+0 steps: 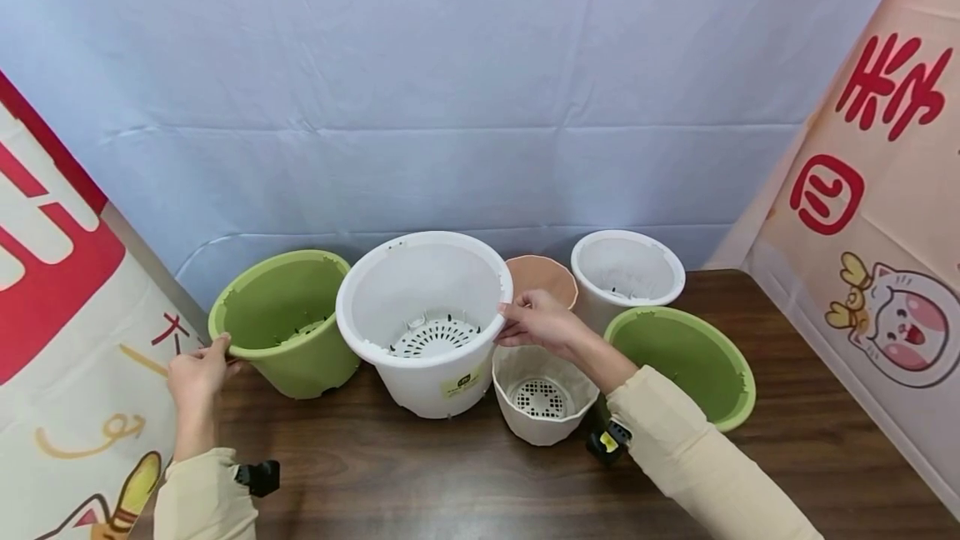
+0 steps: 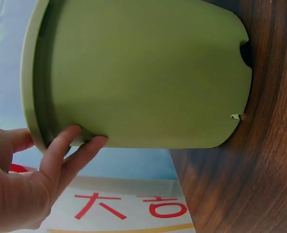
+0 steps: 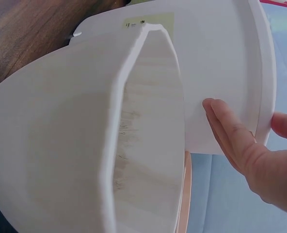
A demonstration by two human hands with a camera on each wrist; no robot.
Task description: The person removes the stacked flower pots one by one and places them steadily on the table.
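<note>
At the left stands a green flowerpot (image 1: 303,369) with slots in its bottom. My left hand (image 1: 198,377) pinches its rim at the left side; in the left wrist view the fingers (image 2: 61,150) lie along the outer wall below the lip. Beside it, a large white flowerpot (image 1: 442,369) carries a small yellowish label and has a slotted base. My right hand (image 1: 543,325) grips that pot's right rim, thumb at the lip and fingers against the outside wall (image 3: 221,53). A smaller faceted off-white pot (image 1: 536,430) sits just below the right hand, partly covered by it.
Behind the right hand is an orange-brown pot (image 1: 542,273). Further right stand a white pot (image 1: 600,302) and a tilted green pot (image 1: 675,357), the latter partly behind my right forearm. Everything is on a dark wooden table (image 1: 360,465), with a pale blue cloth (image 1: 450,90) behind.
</note>
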